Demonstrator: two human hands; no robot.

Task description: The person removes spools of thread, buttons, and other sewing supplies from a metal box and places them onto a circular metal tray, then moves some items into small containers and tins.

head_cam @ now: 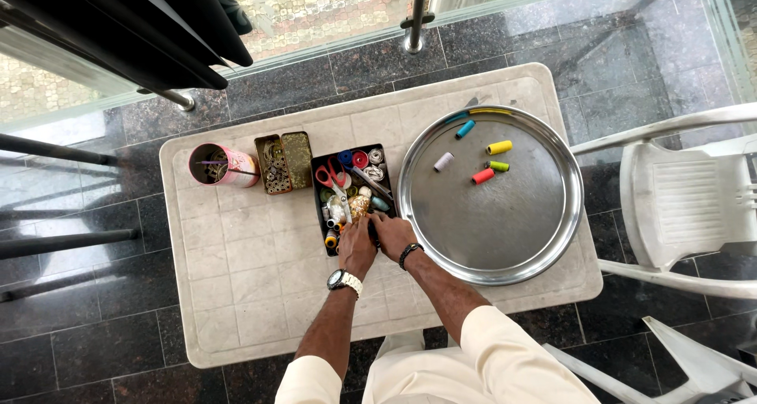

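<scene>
Sleeves: cream, nearest the lens; both forearms reach toward the black sewing box (352, 195).
Left hand (356, 248): watch on wrist, fingers curled at the box's near edge, seemingly closed on something small; what it is I cannot tell.
Right hand (393, 234): dark wristband, fingertips touching the left hand at the same edge; grip unclear.
Handling: box contents look light and hard, spools likely to roll; pinch them by their ends.
Right of box: one steel tray (505, 238) holding five thread spools (498, 147).
Left of box: one open tin (284, 162), one pink cup (223, 166).
Inside box: one red-handled scissors (331, 176).
</scene>
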